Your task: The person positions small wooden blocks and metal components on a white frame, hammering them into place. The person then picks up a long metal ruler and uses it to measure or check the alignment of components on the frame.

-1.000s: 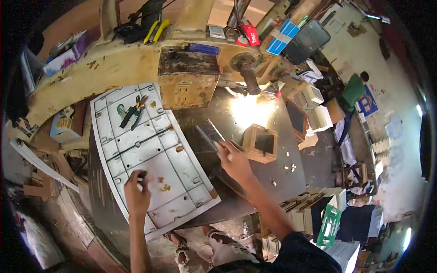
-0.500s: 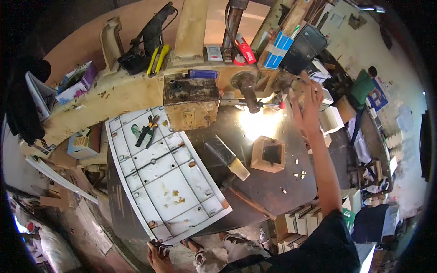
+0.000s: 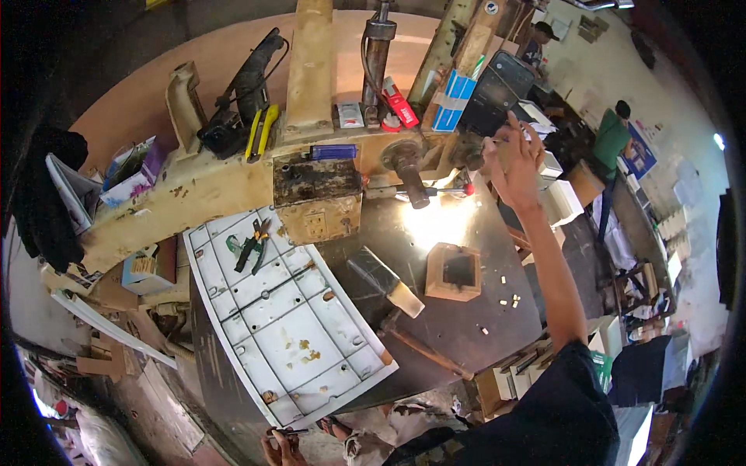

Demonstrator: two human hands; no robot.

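A: What's being held, & where?

B: A slim dark thing (image 3: 291, 431) is being held in the left hand (image 3: 284, 450), low in view, by the near edge of the white panel (image 3: 268, 335). It's being gripped by curled fingers; exact pinch can't be told, nor whether the panel's being touched.

A: & the right hand (image 3: 516, 175)?

B: It's being held up w/ fingers partly spread, nr a dark round fitting (image 3: 467, 153) & the lower end of a black case (image 3: 497, 89). Whether anything's being touched or pinched there can't be told.

A: How far along are things?

B: Hard to judge. The wooden block (image 3: 454, 290) is being carried by the table (image 3: 454, 325), unheld; its frame is looking prob. already put together, w/ a dark face inside. The small pale pegs (image 3: 514, 301) are being seen loose to its right, none being fitted. What's left isn't being shown.

A: Further out?

B: A dark bar w/ a pale end (image 3: 373, 270) & a hammer (image 3: 431, 351) are being carried by the table too, btwn block & panel, neither being gripped. Pliers (image 3: 249, 252) are being borne by the panel; a yellow-handled cutter (image 3: 262, 132) by the cream machine frame (image 3: 167, 203).
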